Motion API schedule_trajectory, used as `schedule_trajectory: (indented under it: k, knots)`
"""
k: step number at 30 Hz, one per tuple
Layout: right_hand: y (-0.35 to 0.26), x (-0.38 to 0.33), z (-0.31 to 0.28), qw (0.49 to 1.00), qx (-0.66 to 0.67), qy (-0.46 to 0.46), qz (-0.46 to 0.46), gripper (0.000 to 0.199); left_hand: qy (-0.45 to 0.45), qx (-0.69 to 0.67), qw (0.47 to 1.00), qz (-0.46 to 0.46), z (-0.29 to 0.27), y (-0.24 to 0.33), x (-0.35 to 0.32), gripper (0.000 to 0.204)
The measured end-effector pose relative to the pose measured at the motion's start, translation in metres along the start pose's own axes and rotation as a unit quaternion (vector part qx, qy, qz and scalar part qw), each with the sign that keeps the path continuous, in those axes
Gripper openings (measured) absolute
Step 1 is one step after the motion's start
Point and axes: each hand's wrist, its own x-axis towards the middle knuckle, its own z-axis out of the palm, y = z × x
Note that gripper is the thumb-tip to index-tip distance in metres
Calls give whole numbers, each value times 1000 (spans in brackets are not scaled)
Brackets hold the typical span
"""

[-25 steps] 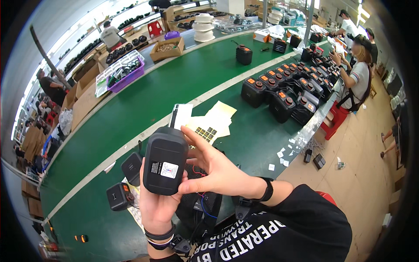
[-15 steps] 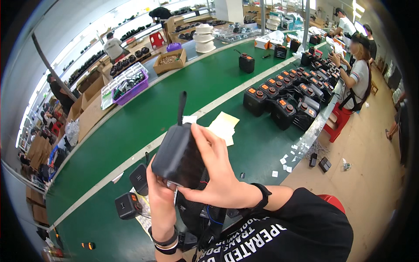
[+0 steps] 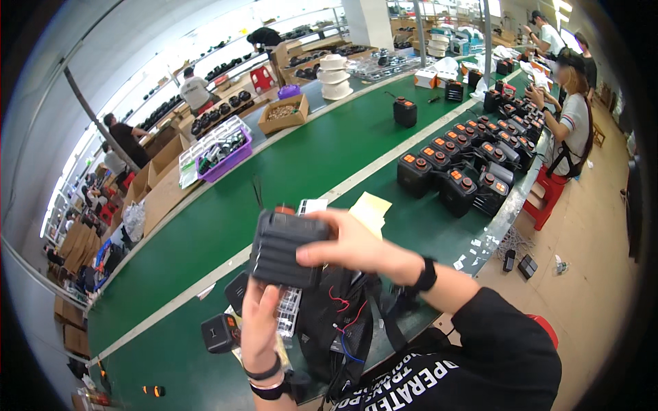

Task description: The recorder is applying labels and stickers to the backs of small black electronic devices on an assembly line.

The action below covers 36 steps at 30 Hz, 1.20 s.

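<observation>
I hold a black ribbed box-shaped device (image 3: 282, 248) with a thin antenna up in front of me, over the green bench (image 3: 301, 171). My left hand (image 3: 259, 320) grips it from below. My right hand (image 3: 349, 243) closes over its top and right side, a black watch on that wrist. Just below the device lies an opened black unit with red and blue wires (image 3: 340, 322). Small black parts (image 3: 221, 333) lie beside my left wrist.
Rows of black devices with orange knobs (image 3: 466, 168) stand at the right of the bench, where other people work. A purple crate (image 3: 221, 154), a cardboard box (image 3: 284, 114) and white stacked tubs (image 3: 334, 75) sit farther back. Paper sheets (image 3: 370, 209) lie behind my hands.
I have turned the device over: its labelled face showed first, now its ribbed side faces me. My right hand moved from its side onto its top.
</observation>
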Motion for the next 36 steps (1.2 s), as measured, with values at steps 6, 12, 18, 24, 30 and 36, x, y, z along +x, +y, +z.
schedule_trajectory:
  k: [6,12,18,24,30,36]
  knots:
    - [53,117,-60,873,-470,123,-46,58,141,405,903,-30,-109,-8,21,76]
    - [124,186,-88,834,-522,180,23,58,-6,590,803,-84,-165,-42,10,106]
    - [138,179,-79,809,-535,231,-72,69,63,482,860,-157,-162,-41,13,101]
    - [88,105,-41,926,-337,79,-150,70,95,117,979,-138,-114,-17,15,66]
    - [12,7,17,965,-91,-185,-162,88,0,52,995,-83,-51,25,-8,74]
    - [4,-21,20,925,-190,-160,-289,89,-58,106,990,-71,-15,33,-17,79]
